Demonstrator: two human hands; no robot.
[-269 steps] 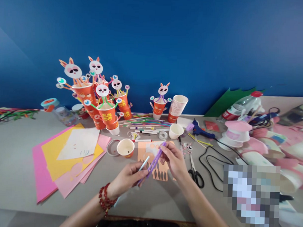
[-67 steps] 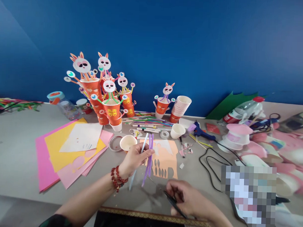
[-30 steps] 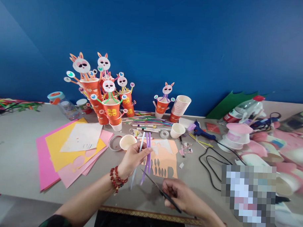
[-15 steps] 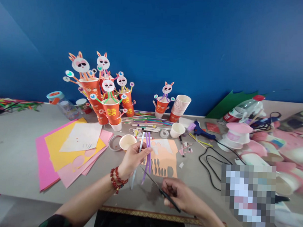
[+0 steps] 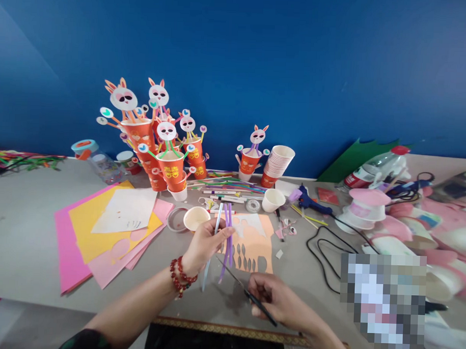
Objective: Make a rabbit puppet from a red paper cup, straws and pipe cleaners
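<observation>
Between the thumb and fingers of my left hand (image 5: 207,242), purple pipe cleaners (image 5: 229,245) and a light blue one (image 5: 206,275) are pinched side by side, roughly upright over the table. My right hand (image 5: 270,297) is closed around black-handled scissors (image 5: 239,281). Their narrow blades point up and left, crossing near the lower part of the purple pipe cleaners; whether they touch, I cannot tell. Under and behind my left hand lies an orange paper sheet (image 5: 268,237) with leaf-shaped holes cut out. An open paper cup (image 5: 197,218) stands just behind that hand.
Red paper cups with rabbit faces (image 5: 170,167) stand at the back left. A stack of cups (image 5: 277,163) is behind. Coloured paper sheets (image 5: 78,230) lie left. On the right are a blue glue gun (image 5: 312,201), its looping black cable (image 5: 317,259) and pink-and-white cup pieces (image 5: 363,212).
Almost nothing differs. The view has shifted very slightly; both hands, the pipe cleaners and the scissors keep nearly the same positions.
</observation>
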